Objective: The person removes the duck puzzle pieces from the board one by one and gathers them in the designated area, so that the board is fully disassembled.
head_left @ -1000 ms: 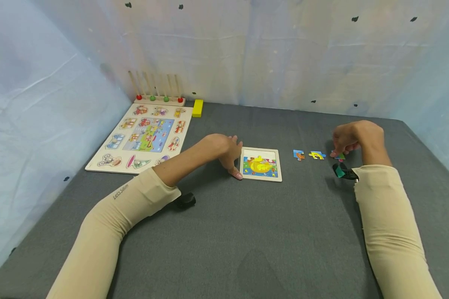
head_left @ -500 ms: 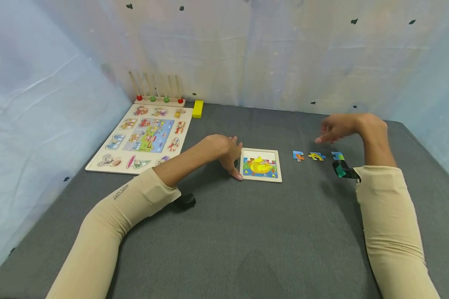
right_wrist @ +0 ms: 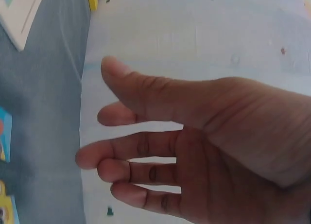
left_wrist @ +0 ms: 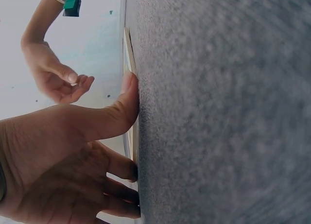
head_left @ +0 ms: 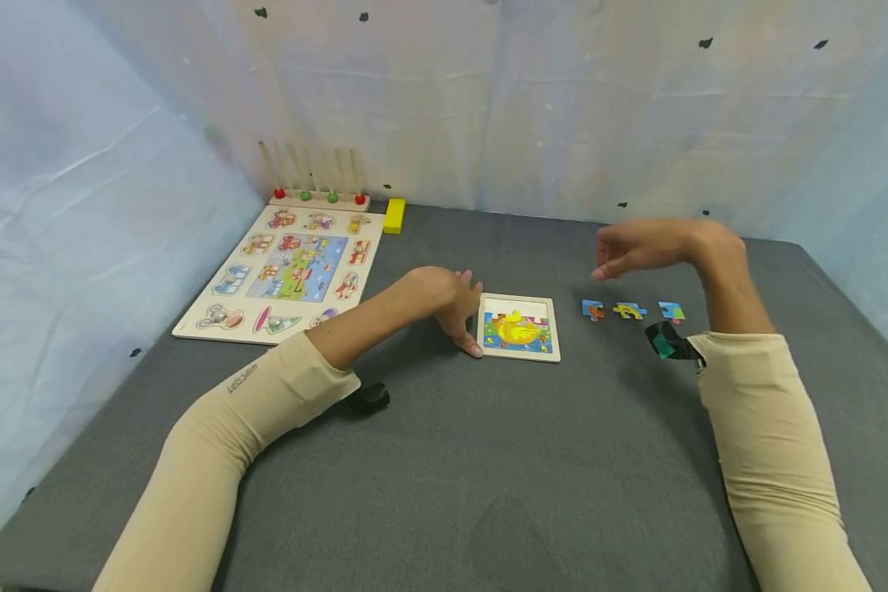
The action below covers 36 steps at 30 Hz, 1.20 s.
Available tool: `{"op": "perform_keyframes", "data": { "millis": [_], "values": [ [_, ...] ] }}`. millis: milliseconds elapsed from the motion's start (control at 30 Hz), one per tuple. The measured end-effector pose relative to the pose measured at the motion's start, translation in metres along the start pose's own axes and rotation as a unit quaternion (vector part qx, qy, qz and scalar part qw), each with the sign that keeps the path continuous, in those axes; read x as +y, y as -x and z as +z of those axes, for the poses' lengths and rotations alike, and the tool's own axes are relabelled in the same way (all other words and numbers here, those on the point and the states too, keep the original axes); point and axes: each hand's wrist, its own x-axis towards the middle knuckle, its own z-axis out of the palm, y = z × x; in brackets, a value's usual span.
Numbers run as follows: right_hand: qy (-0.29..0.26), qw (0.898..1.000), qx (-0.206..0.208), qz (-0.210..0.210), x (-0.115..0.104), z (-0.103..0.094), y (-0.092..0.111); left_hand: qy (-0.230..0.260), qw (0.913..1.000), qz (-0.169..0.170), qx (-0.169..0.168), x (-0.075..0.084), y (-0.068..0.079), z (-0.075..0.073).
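A small square jigsaw tray (head_left: 518, 304) with a yellow duck picture lies on the table; its upper strip shows pale bare wood. My left hand (head_left: 455, 311) rests at the tray's left edge, thumb by the near corner, fingers by the far one. In the left wrist view its thumb (left_wrist: 127, 100) touches the tray's edge. Right of the tray lie three loose pieces in a row: a blue-and-brown jigsaw piece (head_left: 593, 309), a yellow jigsaw piece (head_left: 629, 311) and a blue-and-green jigsaw piece (head_left: 670, 311). Above and behind them hovers my right hand (head_left: 640, 248), holding nothing, fingers loosely bent.
On the left lies a large wooden picture board (head_left: 222, 335). Behind it stands a peg rack (head_left: 318, 200) with red and green beads, beside a yellow block (head_left: 394, 216). Fabric walls (head_left: 562, 123) close off the back and sides of the grey table (head_left: 444, 477).
My right hand has let go of the blue-and-green jigsaw piece, lifted and moved left above the row. My left hand has stayed at the tray's edge.
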Motion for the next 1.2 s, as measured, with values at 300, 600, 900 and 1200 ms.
{"op": "perform_keyframes", "data": {
  "millis": [300,600,900,1200],
  "values": [
    [0.020,0.997,0.031,-0.071,-0.038,-0.004,-0.017,-0.016,0.9999,0.005,-0.004,0.002,0.000,-0.004],
    [0.038,0.992,-0.011,-0.119,-0.068,0.009,-0.055,-0.007,0.9998,0.017,0.004,-0.001,-0.002,-0.007],
    [0.067,0.986,-0.081,-0.131,-0.092,0.033,-0.078,-0.010,0.9995,0.027,0.010,-0.004,-0.001,-0.004],
    [0.092,0.983,-0.089,-0.132,-0.106,0.044,-0.088,0.001,0.9994,0.024,0.025,-0.002,0.003,-0.002]
  ]
}}
